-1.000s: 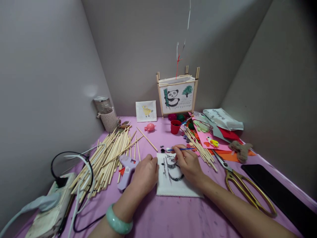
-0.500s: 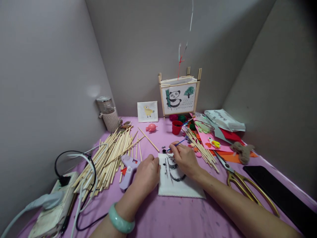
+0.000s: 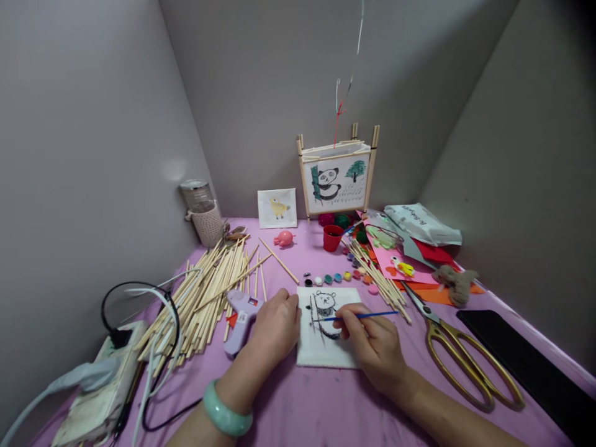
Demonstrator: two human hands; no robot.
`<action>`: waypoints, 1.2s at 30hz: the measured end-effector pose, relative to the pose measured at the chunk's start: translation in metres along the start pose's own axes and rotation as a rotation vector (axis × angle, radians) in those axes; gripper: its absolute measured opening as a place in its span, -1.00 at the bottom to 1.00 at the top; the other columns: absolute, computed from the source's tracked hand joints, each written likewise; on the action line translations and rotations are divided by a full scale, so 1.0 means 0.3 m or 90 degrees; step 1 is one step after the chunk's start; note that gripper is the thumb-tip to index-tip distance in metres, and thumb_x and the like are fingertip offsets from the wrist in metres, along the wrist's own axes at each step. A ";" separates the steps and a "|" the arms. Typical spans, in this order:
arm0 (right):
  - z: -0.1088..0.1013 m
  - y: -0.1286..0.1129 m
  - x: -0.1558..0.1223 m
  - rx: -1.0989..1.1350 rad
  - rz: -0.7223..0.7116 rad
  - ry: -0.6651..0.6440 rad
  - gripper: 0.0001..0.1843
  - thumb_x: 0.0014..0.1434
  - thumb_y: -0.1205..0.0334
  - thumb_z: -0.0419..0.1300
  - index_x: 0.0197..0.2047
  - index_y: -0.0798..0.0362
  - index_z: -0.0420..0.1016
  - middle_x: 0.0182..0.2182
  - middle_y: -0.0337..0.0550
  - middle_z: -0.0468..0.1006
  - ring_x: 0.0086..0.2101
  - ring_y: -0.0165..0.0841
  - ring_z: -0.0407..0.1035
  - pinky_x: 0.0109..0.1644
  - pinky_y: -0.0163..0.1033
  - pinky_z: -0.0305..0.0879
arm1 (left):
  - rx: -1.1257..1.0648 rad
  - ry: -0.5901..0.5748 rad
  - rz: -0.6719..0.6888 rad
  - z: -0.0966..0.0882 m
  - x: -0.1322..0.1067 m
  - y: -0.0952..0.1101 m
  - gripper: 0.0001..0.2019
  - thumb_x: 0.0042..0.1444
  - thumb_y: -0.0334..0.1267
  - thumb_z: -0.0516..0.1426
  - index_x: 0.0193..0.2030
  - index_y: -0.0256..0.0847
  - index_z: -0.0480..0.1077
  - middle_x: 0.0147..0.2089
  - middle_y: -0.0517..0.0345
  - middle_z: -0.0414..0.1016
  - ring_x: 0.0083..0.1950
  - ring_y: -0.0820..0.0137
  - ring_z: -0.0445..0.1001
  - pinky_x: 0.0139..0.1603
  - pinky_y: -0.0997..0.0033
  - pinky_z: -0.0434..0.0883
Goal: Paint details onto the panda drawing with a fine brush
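A small white canvas lies flat on the purple table, bearing a black-painted panda and thin dark upright strokes at its left. My left hand, fingers curled, grips the canvas at its left edge; the undersides of the fingers are hidden. My right hand pinches a thin blue paintbrush over the right side of the canvas. The brush lies nearly level, its tip pointing left at the dark strokes; whether it touches the surface I cannot tell. Just beyond the canvas runs a row of small paint pots.
Wooden sticks and a lilac glue gun lie left, near a power strip with cables. Behind stand a red cup, a chick picture and a panda lantern. Gold-handled scissors lie right.
My right hand has drawn back from the paint pots toward me and right, with the brush tip now over the canvas. More of the panda shows. My left hand stays put.
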State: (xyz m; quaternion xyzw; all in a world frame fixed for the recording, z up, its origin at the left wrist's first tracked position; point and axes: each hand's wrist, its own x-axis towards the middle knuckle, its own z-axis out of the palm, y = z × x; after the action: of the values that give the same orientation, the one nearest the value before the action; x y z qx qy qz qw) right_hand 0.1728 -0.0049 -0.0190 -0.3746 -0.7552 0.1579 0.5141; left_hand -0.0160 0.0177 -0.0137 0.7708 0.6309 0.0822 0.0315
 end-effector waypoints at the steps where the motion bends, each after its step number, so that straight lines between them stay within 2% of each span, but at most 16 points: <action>1: 0.004 0.000 0.000 -0.003 -0.005 -0.004 -0.69 0.31 0.35 -0.02 -0.44 0.07 0.41 -0.48 -0.20 0.49 -0.47 -0.44 0.43 -0.35 -0.35 0.30 | 0.001 0.000 -0.001 0.000 0.000 0.000 -0.79 0.23 -0.27 -0.07 -0.21 -0.16 0.38 -0.23 0.10 0.38 -0.23 0.35 0.44 -0.30 0.36 0.25; 11: 0.018 0.013 -0.001 -0.015 -0.006 -0.019 -0.69 0.30 0.34 -0.01 -0.46 0.05 0.39 -0.48 -0.17 0.51 -0.47 -0.41 0.43 -0.35 -0.31 0.30 | -0.004 -0.026 -0.013 -0.017 -0.003 0.013 -0.78 0.24 -0.28 -0.08 -0.15 -0.17 0.38 -0.19 0.07 0.38 -0.19 0.35 0.44 -0.24 0.37 0.27; 26: 0.022 0.009 0.005 -0.015 -0.030 -0.042 -0.73 0.30 0.35 -0.02 -0.40 0.06 0.41 -0.50 -0.19 0.49 -0.48 -0.41 0.41 -0.35 -0.30 0.28 | 0.002 -0.009 -0.007 -0.010 -0.004 0.010 -0.78 0.24 -0.28 -0.08 -0.19 -0.17 0.38 -0.21 0.09 0.38 -0.21 0.34 0.44 -0.26 0.36 0.26; 29: 0.022 0.013 0.001 -0.010 -0.020 -0.034 -0.73 0.31 0.34 -0.03 -0.37 0.06 0.43 -0.48 -0.18 0.51 -0.46 -0.40 0.43 -0.35 -0.31 0.31 | 0.003 -0.011 -0.007 -0.010 -0.002 0.009 -0.78 0.24 -0.27 -0.08 -0.19 -0.18 0.38 -0.21 0.08 0.38 -0.21 0.34 0.44 -0.26 0.36 0.26; 33: 0.024 0.017 0.001 -0.026 -0.004 -0.017 -0.71 0.31 0.31 -0.01 -0.42 0.05 0.42 -0.48 -0.17 0.52 -0.47 -0.40 0.44 -0.36 -0.30 0.31 | 0.002 -0.013 -0.006 -0.010 -0.001 0.008 -0.78 0.24 -0.28 -0.08 -0.17 -0.18 0.38 -0.20 0.08 0.38 -0.21 0.35 0.44 -0.26 0.37 0.27; 36: 0.024 0.011 0.004 -0.023 0.003 -0.035 -0.69 0.31 0.29 -0.02 -0.43 0.05 0.42 -0.50 -0.18 0.51 -0.50 -0.40 0.42 -0.38 -0.31 0.30 | -0.002 -0.018 -0.008 -0.012 -0.001 0.008 -0.77 0.25 -0.27 -0.08 -0.17 -0.18 0.38 -0.20 0.07 0.38 -0.19 0.34 0.44 -0.23 0.36 0.27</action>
State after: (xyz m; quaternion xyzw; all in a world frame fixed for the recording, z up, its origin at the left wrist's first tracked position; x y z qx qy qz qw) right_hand 0.1675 -0.0008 -0.0233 -0.3813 -0.7706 0.1560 0.4862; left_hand -0.0142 0.0165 -0.0097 0.7681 0.6349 0.0719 0.0425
